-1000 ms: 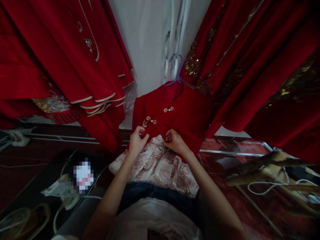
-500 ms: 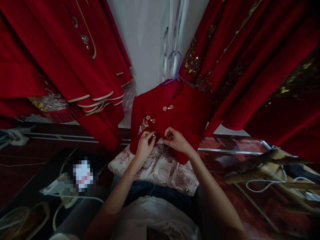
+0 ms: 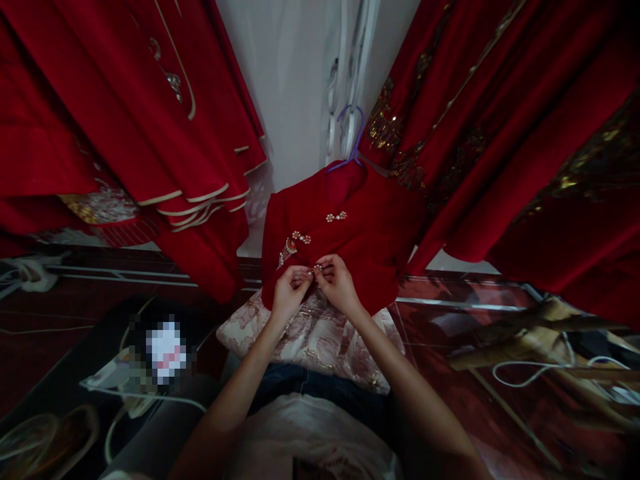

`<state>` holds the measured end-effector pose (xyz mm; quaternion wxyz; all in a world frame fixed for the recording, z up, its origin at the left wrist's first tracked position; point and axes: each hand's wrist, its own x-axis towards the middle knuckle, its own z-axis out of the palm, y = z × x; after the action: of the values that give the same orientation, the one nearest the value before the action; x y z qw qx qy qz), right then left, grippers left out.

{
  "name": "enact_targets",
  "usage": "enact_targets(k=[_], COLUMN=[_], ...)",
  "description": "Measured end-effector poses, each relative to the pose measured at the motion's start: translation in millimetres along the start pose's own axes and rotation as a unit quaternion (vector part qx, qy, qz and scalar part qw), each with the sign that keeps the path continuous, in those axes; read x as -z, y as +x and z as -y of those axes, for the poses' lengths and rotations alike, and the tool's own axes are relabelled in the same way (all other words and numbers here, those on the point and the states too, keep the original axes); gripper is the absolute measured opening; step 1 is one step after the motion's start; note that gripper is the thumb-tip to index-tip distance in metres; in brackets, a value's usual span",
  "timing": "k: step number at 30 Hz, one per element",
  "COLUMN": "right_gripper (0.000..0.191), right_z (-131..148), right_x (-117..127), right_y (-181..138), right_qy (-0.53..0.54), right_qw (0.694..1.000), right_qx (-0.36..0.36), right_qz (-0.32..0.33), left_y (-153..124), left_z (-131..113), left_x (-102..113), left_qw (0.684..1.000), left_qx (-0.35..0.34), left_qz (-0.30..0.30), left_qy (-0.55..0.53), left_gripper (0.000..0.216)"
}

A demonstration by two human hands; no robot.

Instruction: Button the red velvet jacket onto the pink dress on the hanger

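A small red jacket point(image 3: 370, 233) hangs on a purple hanger point(image 3: 350, 137) straight ahead, its front set with pearl clasps point(image 3: 336, 217). A second clasp with a fan-shaped tassel point(image 3: 293, 245) sits lower left. My left hand point(image 3: 287, 290) and my right hand point(image 3: 336, 283) meet at the jacket's lower front. Both pinch a third pearl clasp point(image 3: 318, 269) between fingertips, drawing the two edges together. Under the hem a pale brocade skirt point(image 3: 320, 337) spreads toward my lap.
Long red garments with cream piping point(image 3: 165, 133) hang at left; red gowns with gold embroidery point(image 3: 480, 133) hang at right. A glossy dark red floor point(image 3: 475, 347) lies below, with white cables point(image 3: 540, 373), a wooden piece point(image 3: 530, 340) and a blurred card point(image 3: 165, 350).
My hands have come together from apart on the jacket's lower edges, closing the gap in its front. They now pinch the lowest clasp at the middle.
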<state>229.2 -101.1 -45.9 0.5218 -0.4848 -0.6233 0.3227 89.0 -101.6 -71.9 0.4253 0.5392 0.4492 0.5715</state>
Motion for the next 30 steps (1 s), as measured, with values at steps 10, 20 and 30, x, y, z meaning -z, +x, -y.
enact_targets(k=[10, 20, 30], right_gripper=[0.017, 0.014, 0.01], right_z=[5, 6, 5], right_x=[9, 10, 3], right_y=[3, 2, -2], right_qy=[0.004, 0.003, -0.043], right_qw=[1.0, 0.999, 0.998], right_qx=[-0.002, -0.002, 0.039], right_qz=[0.008, 0.037, 0.003], left_y=[1, 0, 1], left_z=[-6, -7, -8], left_x=[1, 0, 5], left_qw=[0.998, 0.998, 1.0], left_qx=[0.04, 0.031, 0.011], left_qz=[-0.007, -0.012, 0.012], left_qy=[-0.05, -0.046, 0.012], left_gripper=[0.026, 0.024, 0.022])
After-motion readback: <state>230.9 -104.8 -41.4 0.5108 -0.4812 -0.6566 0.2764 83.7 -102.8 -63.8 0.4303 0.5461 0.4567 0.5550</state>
